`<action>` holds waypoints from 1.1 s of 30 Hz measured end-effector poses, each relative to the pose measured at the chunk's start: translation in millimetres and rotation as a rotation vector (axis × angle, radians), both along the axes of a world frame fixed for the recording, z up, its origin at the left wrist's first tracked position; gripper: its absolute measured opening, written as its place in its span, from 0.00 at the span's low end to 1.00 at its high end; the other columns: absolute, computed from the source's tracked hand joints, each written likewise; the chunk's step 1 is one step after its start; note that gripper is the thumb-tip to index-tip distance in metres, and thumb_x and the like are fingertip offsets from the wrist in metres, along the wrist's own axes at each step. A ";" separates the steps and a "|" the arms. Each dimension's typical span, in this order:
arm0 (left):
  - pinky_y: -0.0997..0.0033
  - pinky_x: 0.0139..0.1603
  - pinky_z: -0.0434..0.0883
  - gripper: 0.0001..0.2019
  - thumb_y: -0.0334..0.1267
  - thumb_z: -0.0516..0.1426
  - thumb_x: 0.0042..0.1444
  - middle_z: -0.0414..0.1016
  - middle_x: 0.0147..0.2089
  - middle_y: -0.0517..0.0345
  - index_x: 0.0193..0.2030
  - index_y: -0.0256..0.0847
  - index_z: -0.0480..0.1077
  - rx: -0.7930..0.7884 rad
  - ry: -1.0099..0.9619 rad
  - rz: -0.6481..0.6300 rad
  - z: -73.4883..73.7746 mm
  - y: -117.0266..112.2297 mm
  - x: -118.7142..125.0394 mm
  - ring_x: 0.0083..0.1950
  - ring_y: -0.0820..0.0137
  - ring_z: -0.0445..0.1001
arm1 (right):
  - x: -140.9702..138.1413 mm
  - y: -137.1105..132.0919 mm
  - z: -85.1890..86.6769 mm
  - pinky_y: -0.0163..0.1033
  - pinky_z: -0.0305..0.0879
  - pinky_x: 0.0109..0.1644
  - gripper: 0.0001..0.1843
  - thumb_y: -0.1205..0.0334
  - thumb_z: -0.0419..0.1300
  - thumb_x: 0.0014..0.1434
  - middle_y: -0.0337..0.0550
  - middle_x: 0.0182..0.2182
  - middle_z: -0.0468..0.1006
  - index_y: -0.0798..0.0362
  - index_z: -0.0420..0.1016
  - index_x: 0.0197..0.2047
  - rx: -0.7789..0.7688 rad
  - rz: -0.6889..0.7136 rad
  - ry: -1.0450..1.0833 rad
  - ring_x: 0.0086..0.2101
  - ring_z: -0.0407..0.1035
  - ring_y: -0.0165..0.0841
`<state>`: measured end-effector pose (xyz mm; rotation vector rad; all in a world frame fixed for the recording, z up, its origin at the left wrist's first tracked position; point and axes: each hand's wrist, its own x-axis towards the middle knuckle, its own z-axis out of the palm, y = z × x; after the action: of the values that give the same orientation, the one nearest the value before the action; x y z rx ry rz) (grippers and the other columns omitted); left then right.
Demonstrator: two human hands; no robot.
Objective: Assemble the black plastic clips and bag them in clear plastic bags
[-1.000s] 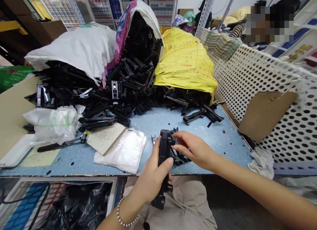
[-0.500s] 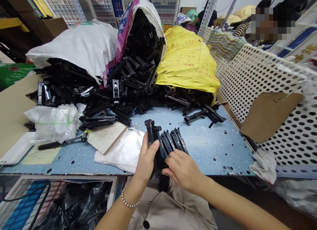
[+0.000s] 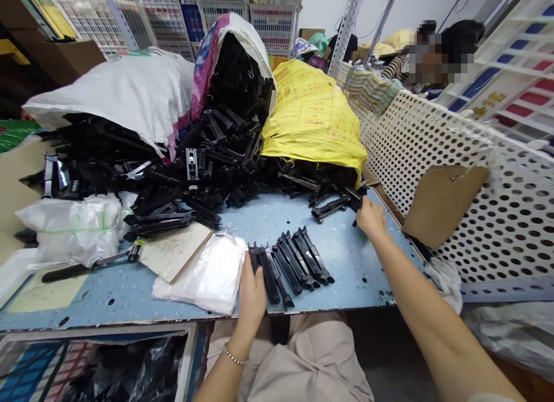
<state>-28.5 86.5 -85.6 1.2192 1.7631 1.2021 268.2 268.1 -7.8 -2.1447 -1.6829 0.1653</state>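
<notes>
My left hand (image 3: 252,293) is at the left end of a row of long black plastic parts (image 3: 298,260) on the blue tabletop. Its thumb and fingers are around the leftmost black plastic part (image 3: 269,275); the lower fingers are hidden. Stretched out to the right, my right hand (image 3: 372,217) has its fingers closed on a black plastic part (image 3: 352,197) at the edge of the pile. Another such part (image 3: 331,208) lies just left of that hand. A stack of clear plastic bags (image 3: 216,275) lies left of my left hand.
Black parts spill from a white sack (image 3: 116,90), a pink-and-white sack (image 3: 205,67) and a yellow sack (image 3: 315,119). A black-handled tool (image 3: 69,271) and cardboard piece (image 3: 175,252) lie left. A perforated white basket wall (image 3: 450,142) bounds the right. A person sits beyond it.
The black parts that my left hand held up now lie in the row on the table. My right hand has moved from the row to the pile at far right. The view has shifted.
</notes>
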 end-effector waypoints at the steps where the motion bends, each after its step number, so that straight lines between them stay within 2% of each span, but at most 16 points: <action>1: 0.55 0.72 0.44 0.28 0.41 0.45 0.64 0.48 0.72 0.42 0.69 0.33 0.49 0.018 0.035 -0.014 -1.8 1.9 4.9 0.73 0.61 0.45 | 9.4 3.1 -2.2 0.60 0.53 0.55 0.23 0.67 0.49 0.60 0.71 0.52 0.68 0.66 0.65 0.57 -0.017 -0.024 0.004 0.56 0.57 0.57; 5: 0.51 0.71 0.46 0.28 0.38 0.45 0.64 0.48 0.72 0.41 0.70 0.33 0.48 0.057 0.106 -0.086 0.8 10.1 9.7 0.72 0.58 0.46 | 33.9 -5.2 -8.1 0.51 0.59 0.54 0.17 0.63 0.52 0.60 0.64 0.45 0.73 0.62 0.74 0.48 -0.033 -0.070 0.054 0.51 0.65 0.51; 9: 0.50 0.72 0.43 0.28 0.39 0.46 0.64 0.47 0.72 0.45 0.70 0.37 0.49 0.110 0.102 -0.074 22.1 8.9 7.2 0.73 0.59 0.44 | 42.3 -41.2 -2.6 0.48 0.62 0.51 0.20 0.60 0.50 0.61 0.60 0.45 0.74 0.61 0.72 0.52 0.047 -0.114 0.141 0.48 0.67 0.46; 11: 0.51 0.72 0.41 0.27 0.42 0.49 0.64 0.48 0.72 0.48 0.69 0.42 0.52 0.141 0.017 -0.101 39.6 7.2 14.5 0.73 0.59 0.44 | 29.4 -72.7 2.5 0.44 0.67 0.43 0.20 0.56 0.51 0.61 0.52 0.41 0.76 0.56 0.72 0.52 0.069 -0.087 0.385 0.40 0.71 0.40; 12: 0.52 0.72 0.41 0.27 0.44 0.51 0.63 0.49 0.72 0.50 0.69 0.44 0.52 0.145 -0.078 -0.161 49.0 7.2 20.9 0.73 0.59 0.45 | 17.0 -90.9 5.0 0.41 0.67 0.38 0.20 0.53 0.54 0.60 0.48 0.38 0.77 0.54 0.73 0.50 0.072 -0.044 0.664 0.35 0.71 0.37; 13: 0.52 0.72 0.42 0.29 0.46 0.52 0.62 0.49 0.72 0.50 0.69 0.46 0.52 0.140 -0.212 -0.256 58.2 7.8 28.4 0.73 0.58 0.45 | 1.3 -109.5 7.3 0.39 0.67 0.35 0.19 0.50 0.58 0.57 0.45 0.37 0.78 0.51 0.75 0.48 0.028 0.019 1.003 0.33 0.70 0.35; 14: 0.51 0.72 0.44 0.32 0.50 0.54 0.60 0.50 0.72 0.49 0.69 0.46 0.51 0.130 -0.377 -0.367 66.8 9.0 36.3 0.72 0.57 0.47 | -16.8 -127.7 9.3 0.38 0.67 0.34 0.19 0.50 0.62 0.54 0.44 0.37 0.78 0.50 0.76 0.46 -0.096 0.098 1.276 0.33 0.70 0.34; 15: 0.50 0.71 0.47 0.35 0.53 0.56 0.58 0.52 0.71 0.47 0.69 0.45 0.50 0.115 -0.550 -0.481 74.5 10.5 43.7 0.72 0.55 0.49 | -35.8 -144.3 10.9 0.36 0.67 0.32 0.18 0.50 0.64 0.53 0.44 0.36 0.78 0.51 0.77 0.44 -0.214 0.146 1.469 0.32 0.69 0.33; 17: 0.49 0.68 0.55 0.41 0.59 0.58 0.53 0.55 0.69 0.42 0.68 0.42 0.51 0.080 -0.823 -0.638 86.6 12.8 54.5 0.69 0.51 0.54 | -71.2 -170.1 11.9 0.36 0.67 0.33 0.18 0.50 0.65 0.54 0.43 0.35 0.78 0.51 0.78 0.44 -0.391 0.197 1.671 0.32 0.70 0.32; 18: 0.49 0.66 0.57 0.42 0.60 0.59 0.52 0.57 0.68 0.41 0.68 0.42 0.51 0.063 -0.875 -0.639 91.1 13.0 57.1 0.68 0.50 0.56 | -85.4 -178.7 11.5 0.36 0.68 0.34 0.18 0.49 0.63 0.56 0.44 0.36 0.78 0.51 0.78 0.45 -0.427 0.216 1.691 0.33 0.70 0.32; 20: 0.53 0.65 0.60 0.42 0.58 0.61 0.51 0.56 0.68 0.43 0.68 0.44 0.50 0.042 -0.843 -0.516 97.6 11.0 56.7 0.68 0.52 0.57 | -104.7 -188.0 10.1 0.40 0.69 0.39 0.18 0.50 0.60 0.59 0.45 0.39 0.77 0.49 0.76 0.48 -0.344 0.261 1.540 0.37 0.70 0.35; 23: 0.58 0.64 0.62 0.43 0.55 0.62 0.50 0.56 0.68 0.45 0.68 0.46 0.46 0.057 -0.781 -0.298 102.6 5.8 48.4 0.67 0.56 0.60 | -116.6 -192.6 13.6 0.49 0.67 0.50 0.17 0.55 0.56 0.62 0.48 0.45 0.75 0.47 0.73 0.54 -0.014 0.408 1.001 0.46 0.68 0.42; 25: 0.60 0.58 0.68 0.38 0.54 0.62 0.51 0.65 0.62 0.45 0.64 0.45 0.52 0.019 -0.800 -0.223 103.5 3.8 41.5 0.60 0.58 0.68 | -118.8 -195.4 23.7 0.52 0.66 0.52 0.20 0.58 0.55 0.63 0.50 0.46 0.73 0.47 0.68 0.58 0.068 0.629 0.705 0.48 0.66 0.43; 28: 0.65 0.43 0.75 0.24 0.52 0.60 0.53 0.74 0.46 0.50 0.51 0.40 0.64 -0.105 -0.786 -0.155 104.6 2.5 32.3 0.43 0.63 0.77 | -117.0 -194.2 45.6 0.46 0.70 0.48 0.16 0.60 0.55 0.63 0.48 0.44 0.75 0.47 0.70 0.54 0.041 0.983 0.541 0.45 0.68 0.41; 30: 0.68 0.35 0.75 0.21 0.55 0.58 0.54 0.75 0.39 0.53 0.45 0.39 0.66 -0.147 -0.775 -0.168 107.3 0.2 28.3 0.35 0.66 0.77 | -113.2 -183.2 55.8 0.43 0.70 0.45 0.12 0.62 0.53 0.64 0.46 0.41 0.75 0.48 0.72 0.49 0.142 0.988 0.489 0.42 0.69 0.38; 33: 0.72 0.26 0.73 0.24 0.59 0.54 0.55 0.74 0.35 0.55 0.46 0.40 0.65 -0.148 -0.734 -0.206 114.2 -7.0 26.9 0.29 0.69 0.76 | -108.0 -153.4 55.3 0.45 0.69 0.44 0.13 0.61 0.55 0.64 0.51 0.42 0.73 0.53 0.67 0.52 0.387 0.867 0.274 0.42 0.68 0.40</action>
<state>-1.5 79.4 28.6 0.7128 1.1254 1.1699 160.3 114.7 47.5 -0.9723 -2.1361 0.3226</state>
